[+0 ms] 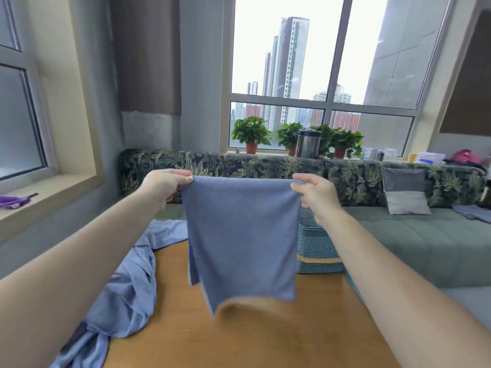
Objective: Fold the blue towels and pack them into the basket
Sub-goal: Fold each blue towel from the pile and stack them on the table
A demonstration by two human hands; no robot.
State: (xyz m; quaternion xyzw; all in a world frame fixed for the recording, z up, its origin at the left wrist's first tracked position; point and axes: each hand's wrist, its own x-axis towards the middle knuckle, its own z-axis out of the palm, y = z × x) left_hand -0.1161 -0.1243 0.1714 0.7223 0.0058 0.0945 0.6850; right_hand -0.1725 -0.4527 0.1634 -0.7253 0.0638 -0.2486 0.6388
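Observation:
A blue towel (pixel 241 235) hangs doubled over in the air above the wooden table (pixel 265 335). My left hand (pixel 163 189) pinches its top left corner and my right hand (pixel 317 196) pinches its top right corner. Its lower edge hangs free just above the tabletop. A teal woven basket (pixel 316 248) stands at the table's far right edge, partly hidden behind the towel and my right forearm. More blue towels (pixel 125 288) lie crumpled in a heap along the table's left side.
A green sofa (pixel 425 243) with a leaf-patterned back and a grey cushion (pixel 405 192) runs behind and to the right of the table. Potted plants (pixel 251 134) and a metal canister (pixel 308 143) stand on the windowsill. A purple item (pixel 13 200) lies on the left sill.

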